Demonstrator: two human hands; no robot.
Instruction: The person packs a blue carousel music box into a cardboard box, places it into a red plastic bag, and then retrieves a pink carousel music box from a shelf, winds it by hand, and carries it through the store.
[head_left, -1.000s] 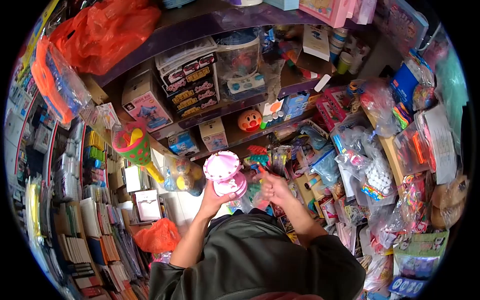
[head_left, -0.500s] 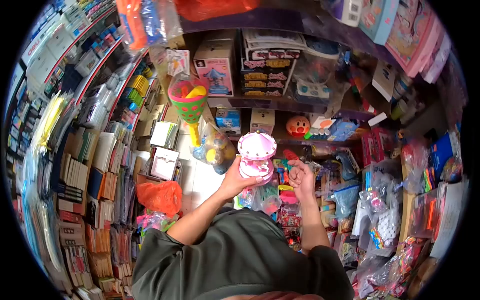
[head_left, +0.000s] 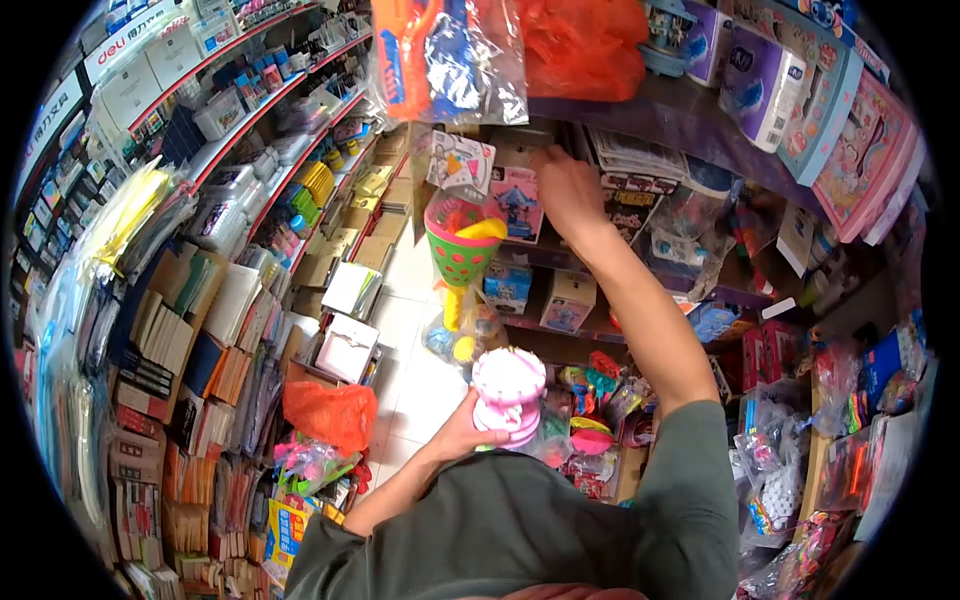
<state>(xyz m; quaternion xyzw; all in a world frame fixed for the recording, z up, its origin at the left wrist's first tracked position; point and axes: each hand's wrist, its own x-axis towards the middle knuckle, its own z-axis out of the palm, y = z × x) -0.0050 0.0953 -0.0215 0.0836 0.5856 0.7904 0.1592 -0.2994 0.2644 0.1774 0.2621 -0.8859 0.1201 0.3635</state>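
A pink and white carousel toy point(head_left: 510, 378) stands upright in my left hand point(head_left: 462, 428), whose fingers wrap round its base close to my body. My right arm stretches forward to the upper shelf. There my right hand point(head_left: 570, 190) is over the music box carton point(head_left: 516, 200), which has a blue carousel picture on its pink front. The fingertips are at the carton's upper right side, and I cannot make out whether they grip it. Right of the hand is a stack of black boxes point(head_left: 630, 200).
A green and pink cone toy point(head_left: 462, 255) hangs left of the carton. Small boxes point(head_left: 568, 300) stand on the lower shelf. Red plastic bags point(head_left: 330, 412) and bookshelves are at the left. Bagged toys point(head_left: 770, 480) fill the right side. Tissue packs point(head_left: 762, 85) sit on top.
My right hand has moved from beside the carousel toy up and forward to the shelf carton. The view has turned left. My left hand still holds the toy.
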